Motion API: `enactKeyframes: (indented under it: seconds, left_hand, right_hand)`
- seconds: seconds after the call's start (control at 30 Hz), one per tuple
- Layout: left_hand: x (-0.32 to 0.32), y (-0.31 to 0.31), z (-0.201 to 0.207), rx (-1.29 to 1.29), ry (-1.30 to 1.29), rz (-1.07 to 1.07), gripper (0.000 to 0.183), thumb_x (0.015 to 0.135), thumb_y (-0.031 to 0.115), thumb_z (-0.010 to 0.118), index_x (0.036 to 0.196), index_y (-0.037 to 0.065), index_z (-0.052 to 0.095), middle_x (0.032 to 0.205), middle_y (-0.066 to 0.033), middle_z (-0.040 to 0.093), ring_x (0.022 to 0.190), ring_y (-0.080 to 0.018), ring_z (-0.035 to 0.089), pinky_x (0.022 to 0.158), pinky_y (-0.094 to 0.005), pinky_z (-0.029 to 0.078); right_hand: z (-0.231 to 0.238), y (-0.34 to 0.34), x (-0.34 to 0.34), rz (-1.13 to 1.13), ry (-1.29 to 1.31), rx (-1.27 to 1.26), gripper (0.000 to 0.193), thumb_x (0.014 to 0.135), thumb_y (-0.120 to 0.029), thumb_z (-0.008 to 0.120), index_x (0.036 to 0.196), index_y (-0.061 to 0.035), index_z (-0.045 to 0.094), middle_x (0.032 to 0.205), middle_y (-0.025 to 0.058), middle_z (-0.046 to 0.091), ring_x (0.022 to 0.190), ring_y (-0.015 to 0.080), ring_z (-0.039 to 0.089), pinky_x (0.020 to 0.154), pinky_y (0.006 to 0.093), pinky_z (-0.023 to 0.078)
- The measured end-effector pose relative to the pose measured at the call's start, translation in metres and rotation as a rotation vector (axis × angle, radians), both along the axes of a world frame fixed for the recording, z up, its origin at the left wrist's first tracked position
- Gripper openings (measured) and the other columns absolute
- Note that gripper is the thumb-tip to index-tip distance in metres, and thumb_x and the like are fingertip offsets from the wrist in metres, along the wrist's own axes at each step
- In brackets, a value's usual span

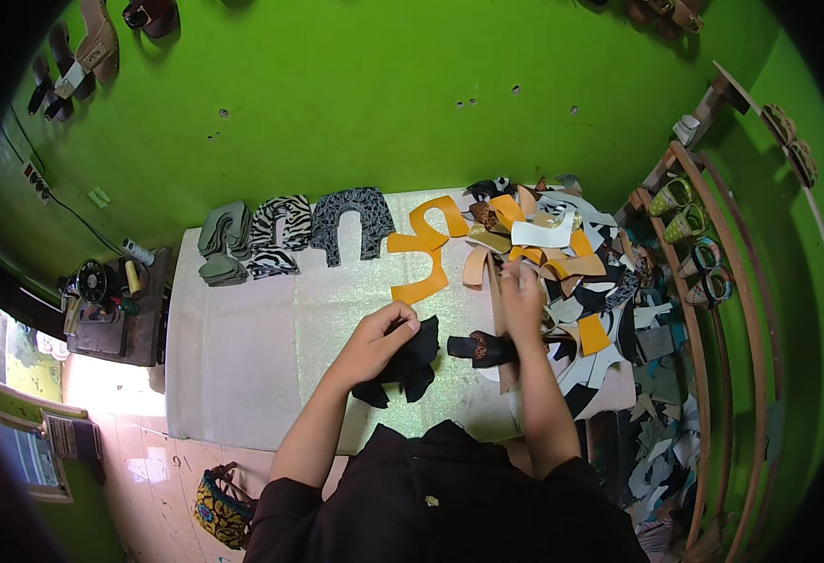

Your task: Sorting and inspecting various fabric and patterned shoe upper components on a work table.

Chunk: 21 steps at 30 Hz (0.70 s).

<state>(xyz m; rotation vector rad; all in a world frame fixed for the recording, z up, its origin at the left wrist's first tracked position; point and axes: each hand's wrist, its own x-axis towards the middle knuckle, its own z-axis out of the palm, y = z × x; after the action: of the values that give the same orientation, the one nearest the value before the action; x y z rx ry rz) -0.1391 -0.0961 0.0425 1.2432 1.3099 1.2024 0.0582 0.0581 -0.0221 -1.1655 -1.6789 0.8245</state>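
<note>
My left hand is closed on several black cut pieces of leather-like material, which hang over the near part of the white table. My right hand is at the left edge of a mixed heap of offcuts, its fingers curled together. What they hold, if anything, is too blurred to make out. Below that hand lies a black strip with a brown patterned patch. Yellow curved pieces lie beyond my hands. Stacks of grey-green, zebra-striped and dark patterned arched pieces line the far side.
A wooden rack with sandals stands on the right, with scraps piled on the floor beside it. A sewing machine is at the left. A patterned bag sits on the floor near the table.
</note>
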Motion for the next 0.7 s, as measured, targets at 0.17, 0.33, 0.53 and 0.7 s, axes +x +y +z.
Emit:
enactKeyframes:
  seconds: [0.17,0.33,0.53,0.7]
  left_hand:
    - [-0.005,-0.022,-0.014,-0.110,-0.093,0.031,0.015,0.090,0.018,0.053,0.087,0.003,0.053,0.077,0.0028,0.050,0.072,-0.0056,0.044,0.066,-0.0215,0.038]
    - [0.008,-0.022,-0.019,-0.073,-0.125,-0.043,0.015,0.091,0.021,0.052,0.085,0.007,0.050,0.071,0.0068,0.042,0.059,-0.0021,0.035,0.052,-0.0188,0.030]
    - [0.014,-0.024,-0.023,-0.096,-0.103,-0.065,0.017,0.091,0.020,0.052,0.087,0.003,0.052,0.076,0.0030,0.049,0.071,-0.0051,0.042,0.065,-0.0217,0.037]
    - [0.017,-0.025,-0.025,-0.075,-0.092,-0.076,0.017,0.091,0.020,0.053,0.088,0.004,0.053,0.077,0.0039,0.049,0.072,-0.0044,0.043,0.065,-0.0211,0.037]
  right_hand:
    - [0.038,-0.001,0.035,-0.181,-0.221,0.056,0.069,0.076,-0.030,0.066,0.135,-0.0086,0.035,0.127,0.0234,0.035,0.117,0.0349,0.039,0.097,0.0394,0.031]
    - [0.035,0.014,0.068,-0.351,0.013,0.249,0.046,0.083,-0.019,0.054,0.122,-0.0015,0.037,0.120,0.0175,0.033,0.111,0.0307,0.036,0.098,0.0398,0.027]
    - [0.029,0.021,0.075,-0.299,0.332,0.274,0.040,0.080,-0.003,0.058,0.117,0.0009,0.042,0.101,0.0156,0.054,0.090,0.0259,0.055,0.087,0.0359,0.042]
    - [0.038,0.013,0.071,-0.240,0.106,0.150,0.063,0.071,-0.002,0.069,0.126,-0.0008,0.039,0.121,0.0187,0.051,0.112,0.0232,0.050,0.095,0.0334,0.038]
